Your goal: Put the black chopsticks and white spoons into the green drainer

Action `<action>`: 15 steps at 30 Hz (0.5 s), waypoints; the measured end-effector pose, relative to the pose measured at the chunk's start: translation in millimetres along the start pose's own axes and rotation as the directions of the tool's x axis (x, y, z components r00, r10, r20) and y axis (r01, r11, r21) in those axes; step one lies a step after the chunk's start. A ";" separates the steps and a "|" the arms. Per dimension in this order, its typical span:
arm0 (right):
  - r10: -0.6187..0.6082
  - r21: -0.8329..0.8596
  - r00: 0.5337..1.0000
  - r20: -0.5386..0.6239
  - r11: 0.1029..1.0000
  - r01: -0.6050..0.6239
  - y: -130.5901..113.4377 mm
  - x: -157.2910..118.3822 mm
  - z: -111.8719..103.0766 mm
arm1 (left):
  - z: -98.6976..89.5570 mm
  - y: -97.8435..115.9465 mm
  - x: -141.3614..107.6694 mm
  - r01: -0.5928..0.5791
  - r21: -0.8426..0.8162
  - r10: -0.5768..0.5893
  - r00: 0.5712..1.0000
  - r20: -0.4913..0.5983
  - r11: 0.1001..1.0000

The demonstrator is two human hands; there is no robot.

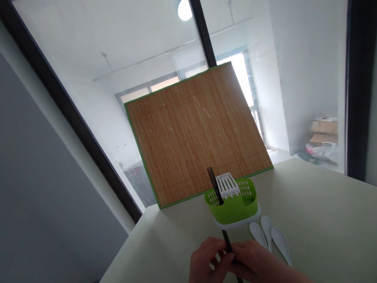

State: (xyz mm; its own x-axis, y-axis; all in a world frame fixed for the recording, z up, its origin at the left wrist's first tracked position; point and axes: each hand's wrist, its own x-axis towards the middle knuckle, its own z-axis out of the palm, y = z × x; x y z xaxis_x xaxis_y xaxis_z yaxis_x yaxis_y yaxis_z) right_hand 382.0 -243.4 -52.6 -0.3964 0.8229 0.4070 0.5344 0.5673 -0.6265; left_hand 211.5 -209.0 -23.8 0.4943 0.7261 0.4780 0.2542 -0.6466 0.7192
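Note:
Close together at the bottom of the view, my left hand (207, 259) and my right hand (255, 257) are both closed on black chopsticks (227, 240). The chopsticks tilt, their upper tips pointing toward a green utensil holder (235, 212) just beyond. That holder has a white base and a white slotted piece (227, 185) in its middle. Several more black chopsticks (215, 184) lean in its left compartment; the right compartment shows its green floor. Beside my right hand lie three white spoons (280, 240), their handles partly hidden by it. My fingers cover how many chopsticks they hold.
A brown bamboo mat (200, 133) with green edging stands upright behind the holder, against a glass partition. All of this is on a pale table (318, 212). Through the glass, cardboard boxes (324, 131) and plastic bags are visible at right. A grey wall (53, 188) rises at left.

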 end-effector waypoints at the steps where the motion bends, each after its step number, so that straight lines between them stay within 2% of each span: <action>1: -0.007 0.013 1.000 0.015 1.000 0.007 -2.3 0.5 -0.6 | 1.4 1.0 0.2 -0.011 0.021 0.011 1.000 0.004 1.000; 5: -0.005 0.014 0.999 0.038 1.000 0.005 -2.9 0.5 1.0 | 1.3 4.4 -3.6 -0.048 0.072 0.049 0.999 -0.011 0.996; 7: 0.019 -0.038 1.000 0.011 0.999 -0.018 2.1 -0.7 0.9 | -7.3 11.6 -1.4 -0.031 0.072 0.034 0.998 -0.043 0.997; 9: 0.051 -0.077 0.998 -0.037 0.996 -0.053 10.2 -3.3 -4.3 | -24.5 22.9 8.8 0.017 0.070 -0.010 0.995 -0.099 0.997; 12: 0.098 -0.103 0.985 -0.144 0.988 -0.114 29.7 -11.5 -21.7 | -59.3 37.3 43.4 0.034 0.077 -0.012 0.964 -0.266 0.996; 15: 0.174 -0.161 0.945 -0.277 0.961 -0.224 58.3 -25.6 -39.2 | -85.2 33.0 95.3 -0.041 0.059 0.062 0.899 -0.434 0.997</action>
State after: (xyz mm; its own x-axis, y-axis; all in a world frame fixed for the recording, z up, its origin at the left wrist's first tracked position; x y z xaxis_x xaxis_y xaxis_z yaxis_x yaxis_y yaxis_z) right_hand 452.5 -230.2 -73.4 -0.0748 0.8848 0.4599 0.7225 0.3660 -0.5866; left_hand 196.2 -141.2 88.4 0.0990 0.7139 0.6932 0.2825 -0.6882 0.6683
